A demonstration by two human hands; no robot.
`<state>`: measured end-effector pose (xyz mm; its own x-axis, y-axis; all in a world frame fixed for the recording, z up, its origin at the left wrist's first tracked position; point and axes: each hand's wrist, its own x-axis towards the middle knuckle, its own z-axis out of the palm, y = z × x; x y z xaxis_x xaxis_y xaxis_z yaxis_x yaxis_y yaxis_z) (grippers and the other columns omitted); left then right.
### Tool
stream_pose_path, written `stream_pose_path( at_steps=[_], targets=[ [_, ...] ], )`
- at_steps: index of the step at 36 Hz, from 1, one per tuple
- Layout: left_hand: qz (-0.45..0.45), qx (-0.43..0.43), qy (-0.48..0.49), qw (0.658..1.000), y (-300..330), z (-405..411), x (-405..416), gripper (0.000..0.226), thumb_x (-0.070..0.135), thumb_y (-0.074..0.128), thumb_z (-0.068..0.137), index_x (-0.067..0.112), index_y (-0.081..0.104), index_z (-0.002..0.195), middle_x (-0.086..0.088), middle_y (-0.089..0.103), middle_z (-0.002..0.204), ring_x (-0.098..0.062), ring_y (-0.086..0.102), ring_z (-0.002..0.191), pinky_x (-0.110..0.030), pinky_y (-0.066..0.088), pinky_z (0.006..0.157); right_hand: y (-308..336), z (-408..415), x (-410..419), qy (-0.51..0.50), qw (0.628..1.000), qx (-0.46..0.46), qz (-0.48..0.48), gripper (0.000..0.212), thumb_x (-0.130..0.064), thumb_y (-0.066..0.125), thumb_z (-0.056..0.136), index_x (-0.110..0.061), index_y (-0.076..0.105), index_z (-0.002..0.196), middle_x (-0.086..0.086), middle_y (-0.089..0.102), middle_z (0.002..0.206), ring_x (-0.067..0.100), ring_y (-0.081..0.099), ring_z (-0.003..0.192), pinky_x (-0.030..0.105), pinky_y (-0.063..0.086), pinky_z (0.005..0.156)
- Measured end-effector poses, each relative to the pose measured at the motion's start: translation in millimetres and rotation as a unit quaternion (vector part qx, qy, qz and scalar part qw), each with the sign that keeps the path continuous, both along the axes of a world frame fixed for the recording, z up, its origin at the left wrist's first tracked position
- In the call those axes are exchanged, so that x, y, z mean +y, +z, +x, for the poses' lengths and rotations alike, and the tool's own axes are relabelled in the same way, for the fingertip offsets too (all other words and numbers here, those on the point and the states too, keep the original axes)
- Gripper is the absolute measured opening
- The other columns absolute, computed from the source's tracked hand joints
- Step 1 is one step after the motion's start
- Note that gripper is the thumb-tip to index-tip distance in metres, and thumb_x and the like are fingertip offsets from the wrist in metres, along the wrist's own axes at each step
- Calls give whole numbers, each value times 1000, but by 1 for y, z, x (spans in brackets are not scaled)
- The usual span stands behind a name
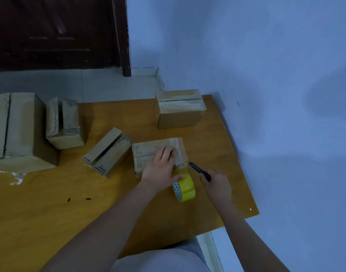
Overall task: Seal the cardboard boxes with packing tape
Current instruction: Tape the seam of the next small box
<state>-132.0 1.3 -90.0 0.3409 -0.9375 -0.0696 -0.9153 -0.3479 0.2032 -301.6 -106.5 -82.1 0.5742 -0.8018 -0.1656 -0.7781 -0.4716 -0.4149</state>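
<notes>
A small cardboard box [148, 152] lies on the wooden table [70, 203] in front of me. My left hand [160, 165] rests flat on its top, fingers straight, the thumb reaching down toward a yellow roll of packing tape [185, 187] that stands on edge against the box's near right corner. A strip of tape seems to run from the roll up onto the box. My right hand [215, 183] grips a black cutter [199, 170] just right of the roll, its tip pointing toward the box corner.
Another small box [107, 152] with loose flaps lies left of the one under my hand. A third box [64, 124] and a large box [17, 130] stand at far left. A closed box [180, 108] sits at the back. The blue wall [266, 95] borders the table's right edge.
</notes>
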Motion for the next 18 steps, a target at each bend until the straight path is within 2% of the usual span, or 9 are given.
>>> stream_pose_path(
  at_steps=[2,6,9,12,13,15,17,18],
  targets=[
    [12,14,0,1000,3,1,0,95,72,40,85,10,13,151,-5,19,149,-26,10,141,-37,15,116,-7,-1,-6,-31,999,15,13,23,-25,55,94,-15,66,112,4,63,97,14,53,77,26,37,59],
    [16,9,4,1000,3,1,0,94,72,41,84,10,16,151,-6,22,149,-26,12,141,-37,17,116,-28,0,-14,-67,995,53,59,26,-25,53,95,-17,61,118,6,66,100,21,61,84,28,45,63],
    [0,-10,8,1000,1,1,-1,95,73,43,82,9,24,149,-7,29,146,-27,17,138,-38,21,114,-42,4,-14,-82,991,82,66,25,-23,52,95,-17,59,119,5,63,109,23,60,94,30,46,72],
    [26,-7,4,1000,2,0,-2,95,74,39,84,10,16,151,-6,24,148,-27,14,139,-38,18,115,-49,11,-11,-86,989,120,26,26,-27,50,95,-18,56,118,4,47,124,25,46,114,38,42,90],
    [33,-11,3,999,1,1,-2,96,74,38,83,10,16,151,-6,24,148,-27,15,140,-38,19,115,-49,13,-9,-89,991,94,23,27,-26,50,95,-15,56,119,6,44,126,26,42,117,39,40,94],
    [33,-21,5,999,2,2,-2,97,76,42,80,9,28,148,-7,35,143,-27,24,135,-39,30,111,-45,19,-7,-84,993,-28,73,29,-17,52,93,-10,56,121,8,42,125,26,41,119,34,37,98],
    [13,-29,8,999,-4,2,-2,96,78,48,74,7,46,139,-8,50,130,-27,33,125,-39,44,100,-35,25,-4,-91,962,-156,206,29,-8,51,93,-10,58,121,6,42,122,23,44,119,27,35,97],
    [-5,-33,10,999,-7,2,-2,95,78,49,73,7,50,136,-8,53,126,-27,35,121,-39,47,96,-29,27,-2,-95,938,-189,273,27,-7,49,94,-12,59,119,5,43,122,21,45,118,25,36,95]
  ],
)
